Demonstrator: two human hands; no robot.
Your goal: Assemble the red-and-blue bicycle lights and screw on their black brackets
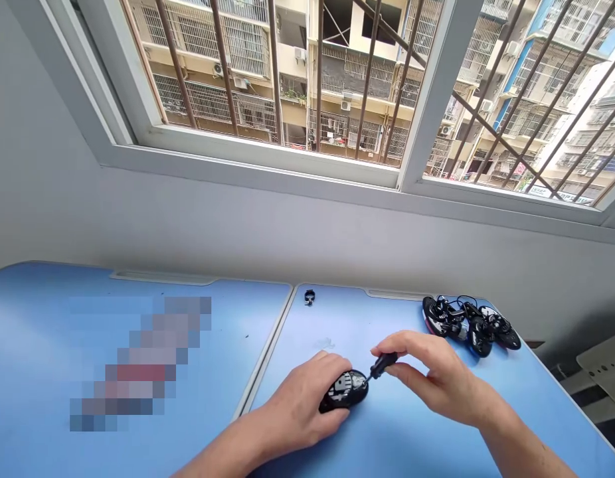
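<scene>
My left hand (302, 405) clamps a black computer mouse (343, 392) against the blue desktop, its fingers over the far end. The mouse's shell looks open, showing a grey and white patterned inner part. My right hand (427, 372) pinches a small black-handled screwdriver (384, 365), whose thin shaft reaches down to the mouse. The tip seems to touch the mouse's inner part, though its exact spot is too small to tell. Beyond my right hand lies a heap of black mouse parts with cables (467, 326).
Two blue desks (153, 285) meet at a seam (265, 352). A small black ring-shaped part (309, 297) lies near the far edge, and a pixelated patch (141, 365) hides part of the left desk. A barred window (267, 79) stands behind the desks. A beige object (604, 365) sits beyond the right edge.
</scene>
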